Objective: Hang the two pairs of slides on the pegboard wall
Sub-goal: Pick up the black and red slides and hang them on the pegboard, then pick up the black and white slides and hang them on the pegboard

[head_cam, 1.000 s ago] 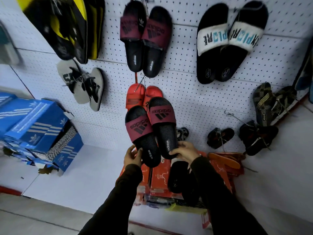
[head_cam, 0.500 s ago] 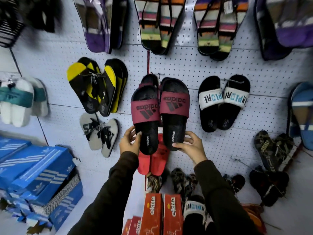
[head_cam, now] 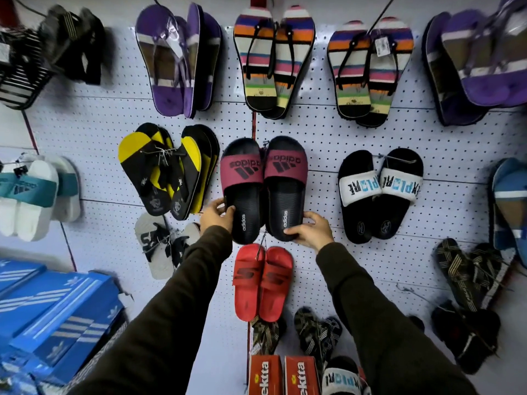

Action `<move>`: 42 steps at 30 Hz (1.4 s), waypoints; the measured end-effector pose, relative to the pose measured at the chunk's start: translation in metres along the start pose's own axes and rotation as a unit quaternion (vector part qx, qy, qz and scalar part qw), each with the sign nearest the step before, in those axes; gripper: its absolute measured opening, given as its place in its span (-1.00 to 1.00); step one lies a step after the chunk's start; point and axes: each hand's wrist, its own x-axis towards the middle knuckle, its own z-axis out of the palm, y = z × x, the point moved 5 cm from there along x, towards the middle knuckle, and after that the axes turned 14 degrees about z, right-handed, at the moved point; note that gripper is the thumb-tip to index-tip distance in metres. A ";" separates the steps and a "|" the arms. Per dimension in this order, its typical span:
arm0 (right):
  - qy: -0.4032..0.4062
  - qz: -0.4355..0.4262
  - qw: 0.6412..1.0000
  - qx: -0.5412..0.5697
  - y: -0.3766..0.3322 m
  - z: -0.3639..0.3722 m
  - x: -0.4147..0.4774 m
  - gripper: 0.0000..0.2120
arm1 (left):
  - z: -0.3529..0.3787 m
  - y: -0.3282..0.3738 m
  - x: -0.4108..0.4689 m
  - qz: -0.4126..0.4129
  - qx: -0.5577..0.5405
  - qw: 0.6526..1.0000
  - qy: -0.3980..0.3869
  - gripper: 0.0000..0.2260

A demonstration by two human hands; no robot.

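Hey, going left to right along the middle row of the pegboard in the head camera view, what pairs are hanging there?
White slides with teal straps → yellow and black flip-flops → black slides with maroon straps, held by the left hand and right hand → black slides with white straps → blue pair at the edge.

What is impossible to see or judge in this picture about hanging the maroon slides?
- Head view: the peg behind the maroon slides is hidden by the slides themselves, so whether they hang on it cannot be told.
- A second maroon pair: none visible; it may be behind this one.
- Left hand, right hand: fingers behind the heels are hidden.
- Top-left sandals: blurred.
- Purple pair: cut off by the right edge.
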 end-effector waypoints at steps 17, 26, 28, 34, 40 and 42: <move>-0.041 0.057 0.998 0.001 0.124 -0.020 0.006 -0.51 | 0.037 -0.106 -0.101 -0.132 -0.079 0.987 0.040 -0.70; 0.076 0.181 0.976 -0.095 0.267 -0.130 -0.008 -0.49 | 0.091 -0.193 -0.245 -0.230 0.042 0.961 -0.145 -0.69; 0.121 0.210 0.963 -0.115 0.295 -0.162 -0.022 -0.41 | 0.106 -0.205 -0.275 -0.246 0.062 0.947 -0.199 -0.69; 0.208 0.310 0.900 -0.225 0.368 -0.240 -0.067 -0.50 | 0.154 -0.235 -0.372 -0.379 0.061 0.835 -0.394 -0.41; 0.142 0.457 0.845 -0.240 0.431 -0.260 -0.092 -0.32 | 0.175 -0.250 -0.428 -0.443 0.104 0.802 -0.386 -0.43; 0.123 0.460 0.859 -0.188 0.445 -0.258 -0.094 -0.31 | 0.175 -0.254 -0.432 -0.442 0.124 0.806 -0.375 -0.45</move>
